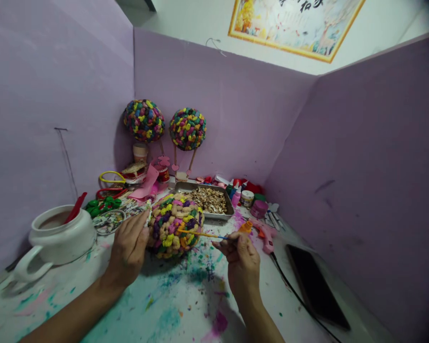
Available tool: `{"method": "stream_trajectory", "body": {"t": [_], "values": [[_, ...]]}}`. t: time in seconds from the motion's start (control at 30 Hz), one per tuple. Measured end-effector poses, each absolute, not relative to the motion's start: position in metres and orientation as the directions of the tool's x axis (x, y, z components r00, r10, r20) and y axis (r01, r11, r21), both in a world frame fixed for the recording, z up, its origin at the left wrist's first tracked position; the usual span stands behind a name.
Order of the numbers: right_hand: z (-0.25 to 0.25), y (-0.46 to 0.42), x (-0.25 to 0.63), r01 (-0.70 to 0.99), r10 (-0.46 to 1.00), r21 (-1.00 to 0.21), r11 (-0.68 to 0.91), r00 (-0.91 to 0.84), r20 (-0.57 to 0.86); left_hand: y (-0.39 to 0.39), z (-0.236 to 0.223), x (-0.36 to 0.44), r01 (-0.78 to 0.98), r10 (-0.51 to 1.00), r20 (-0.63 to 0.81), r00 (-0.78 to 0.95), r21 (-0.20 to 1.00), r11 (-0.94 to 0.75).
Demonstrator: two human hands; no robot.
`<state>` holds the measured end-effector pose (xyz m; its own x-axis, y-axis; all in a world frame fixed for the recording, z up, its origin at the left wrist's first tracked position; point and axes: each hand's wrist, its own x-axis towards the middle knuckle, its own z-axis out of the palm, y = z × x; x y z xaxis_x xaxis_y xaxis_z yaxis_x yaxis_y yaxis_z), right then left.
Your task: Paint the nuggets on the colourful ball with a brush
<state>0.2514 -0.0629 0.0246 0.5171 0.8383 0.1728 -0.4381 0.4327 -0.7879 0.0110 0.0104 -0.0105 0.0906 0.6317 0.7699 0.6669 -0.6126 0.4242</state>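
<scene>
A ball covered in painted shells (174, 226), yellow, purple, pink and green, rests on the paint-stained table (186, 305) in front of me. My left hand (128, 247) presses against its left side, fingers wrapped round it. My right hand (241, 259) is closed in a pinch on a thin paintbrush (203, 234), whose tip touches the right side of the ball. Behind the ball stands a metal tray (229, 209) filled with plain brown shells (209, 200).
Two finished coloured balls on sticks (145, 120) (188, 128) stand at the back wall. A white pot (60, 236) sits left. Paint jars (252, 200), a pink glue gun (266, 236) with its cable, and a dark phone (312, 286) lie right. Purple partitions enclose the table.
</scene>
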Motion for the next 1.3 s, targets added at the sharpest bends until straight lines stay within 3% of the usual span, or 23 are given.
{"method": "stream_trajectory", "body": {"t": [0.7,1.17,1.3], "values": [[0.029,-0.068,0.249,-0.353,0.785,-0.788,0.505,0.567,0.249,0.012,-0.004,0.010,0.640,0.733,0.680,0.034,0.548,-0.539],[0.029,-0.066,0.253,-0.335,0.790,-0.786,0.519,0.540,0.291,0.010,0.001,0.011,0.633,0.718,0.695,0.039,0.539,-0.556],[0.030,-0.066,0.255,-0.309,0.758,-0.770,0.558,0.567,0.322,0.008,0.003,0.012,0.659,0.680,0.731,0.064,0.481,-0.578]]}}
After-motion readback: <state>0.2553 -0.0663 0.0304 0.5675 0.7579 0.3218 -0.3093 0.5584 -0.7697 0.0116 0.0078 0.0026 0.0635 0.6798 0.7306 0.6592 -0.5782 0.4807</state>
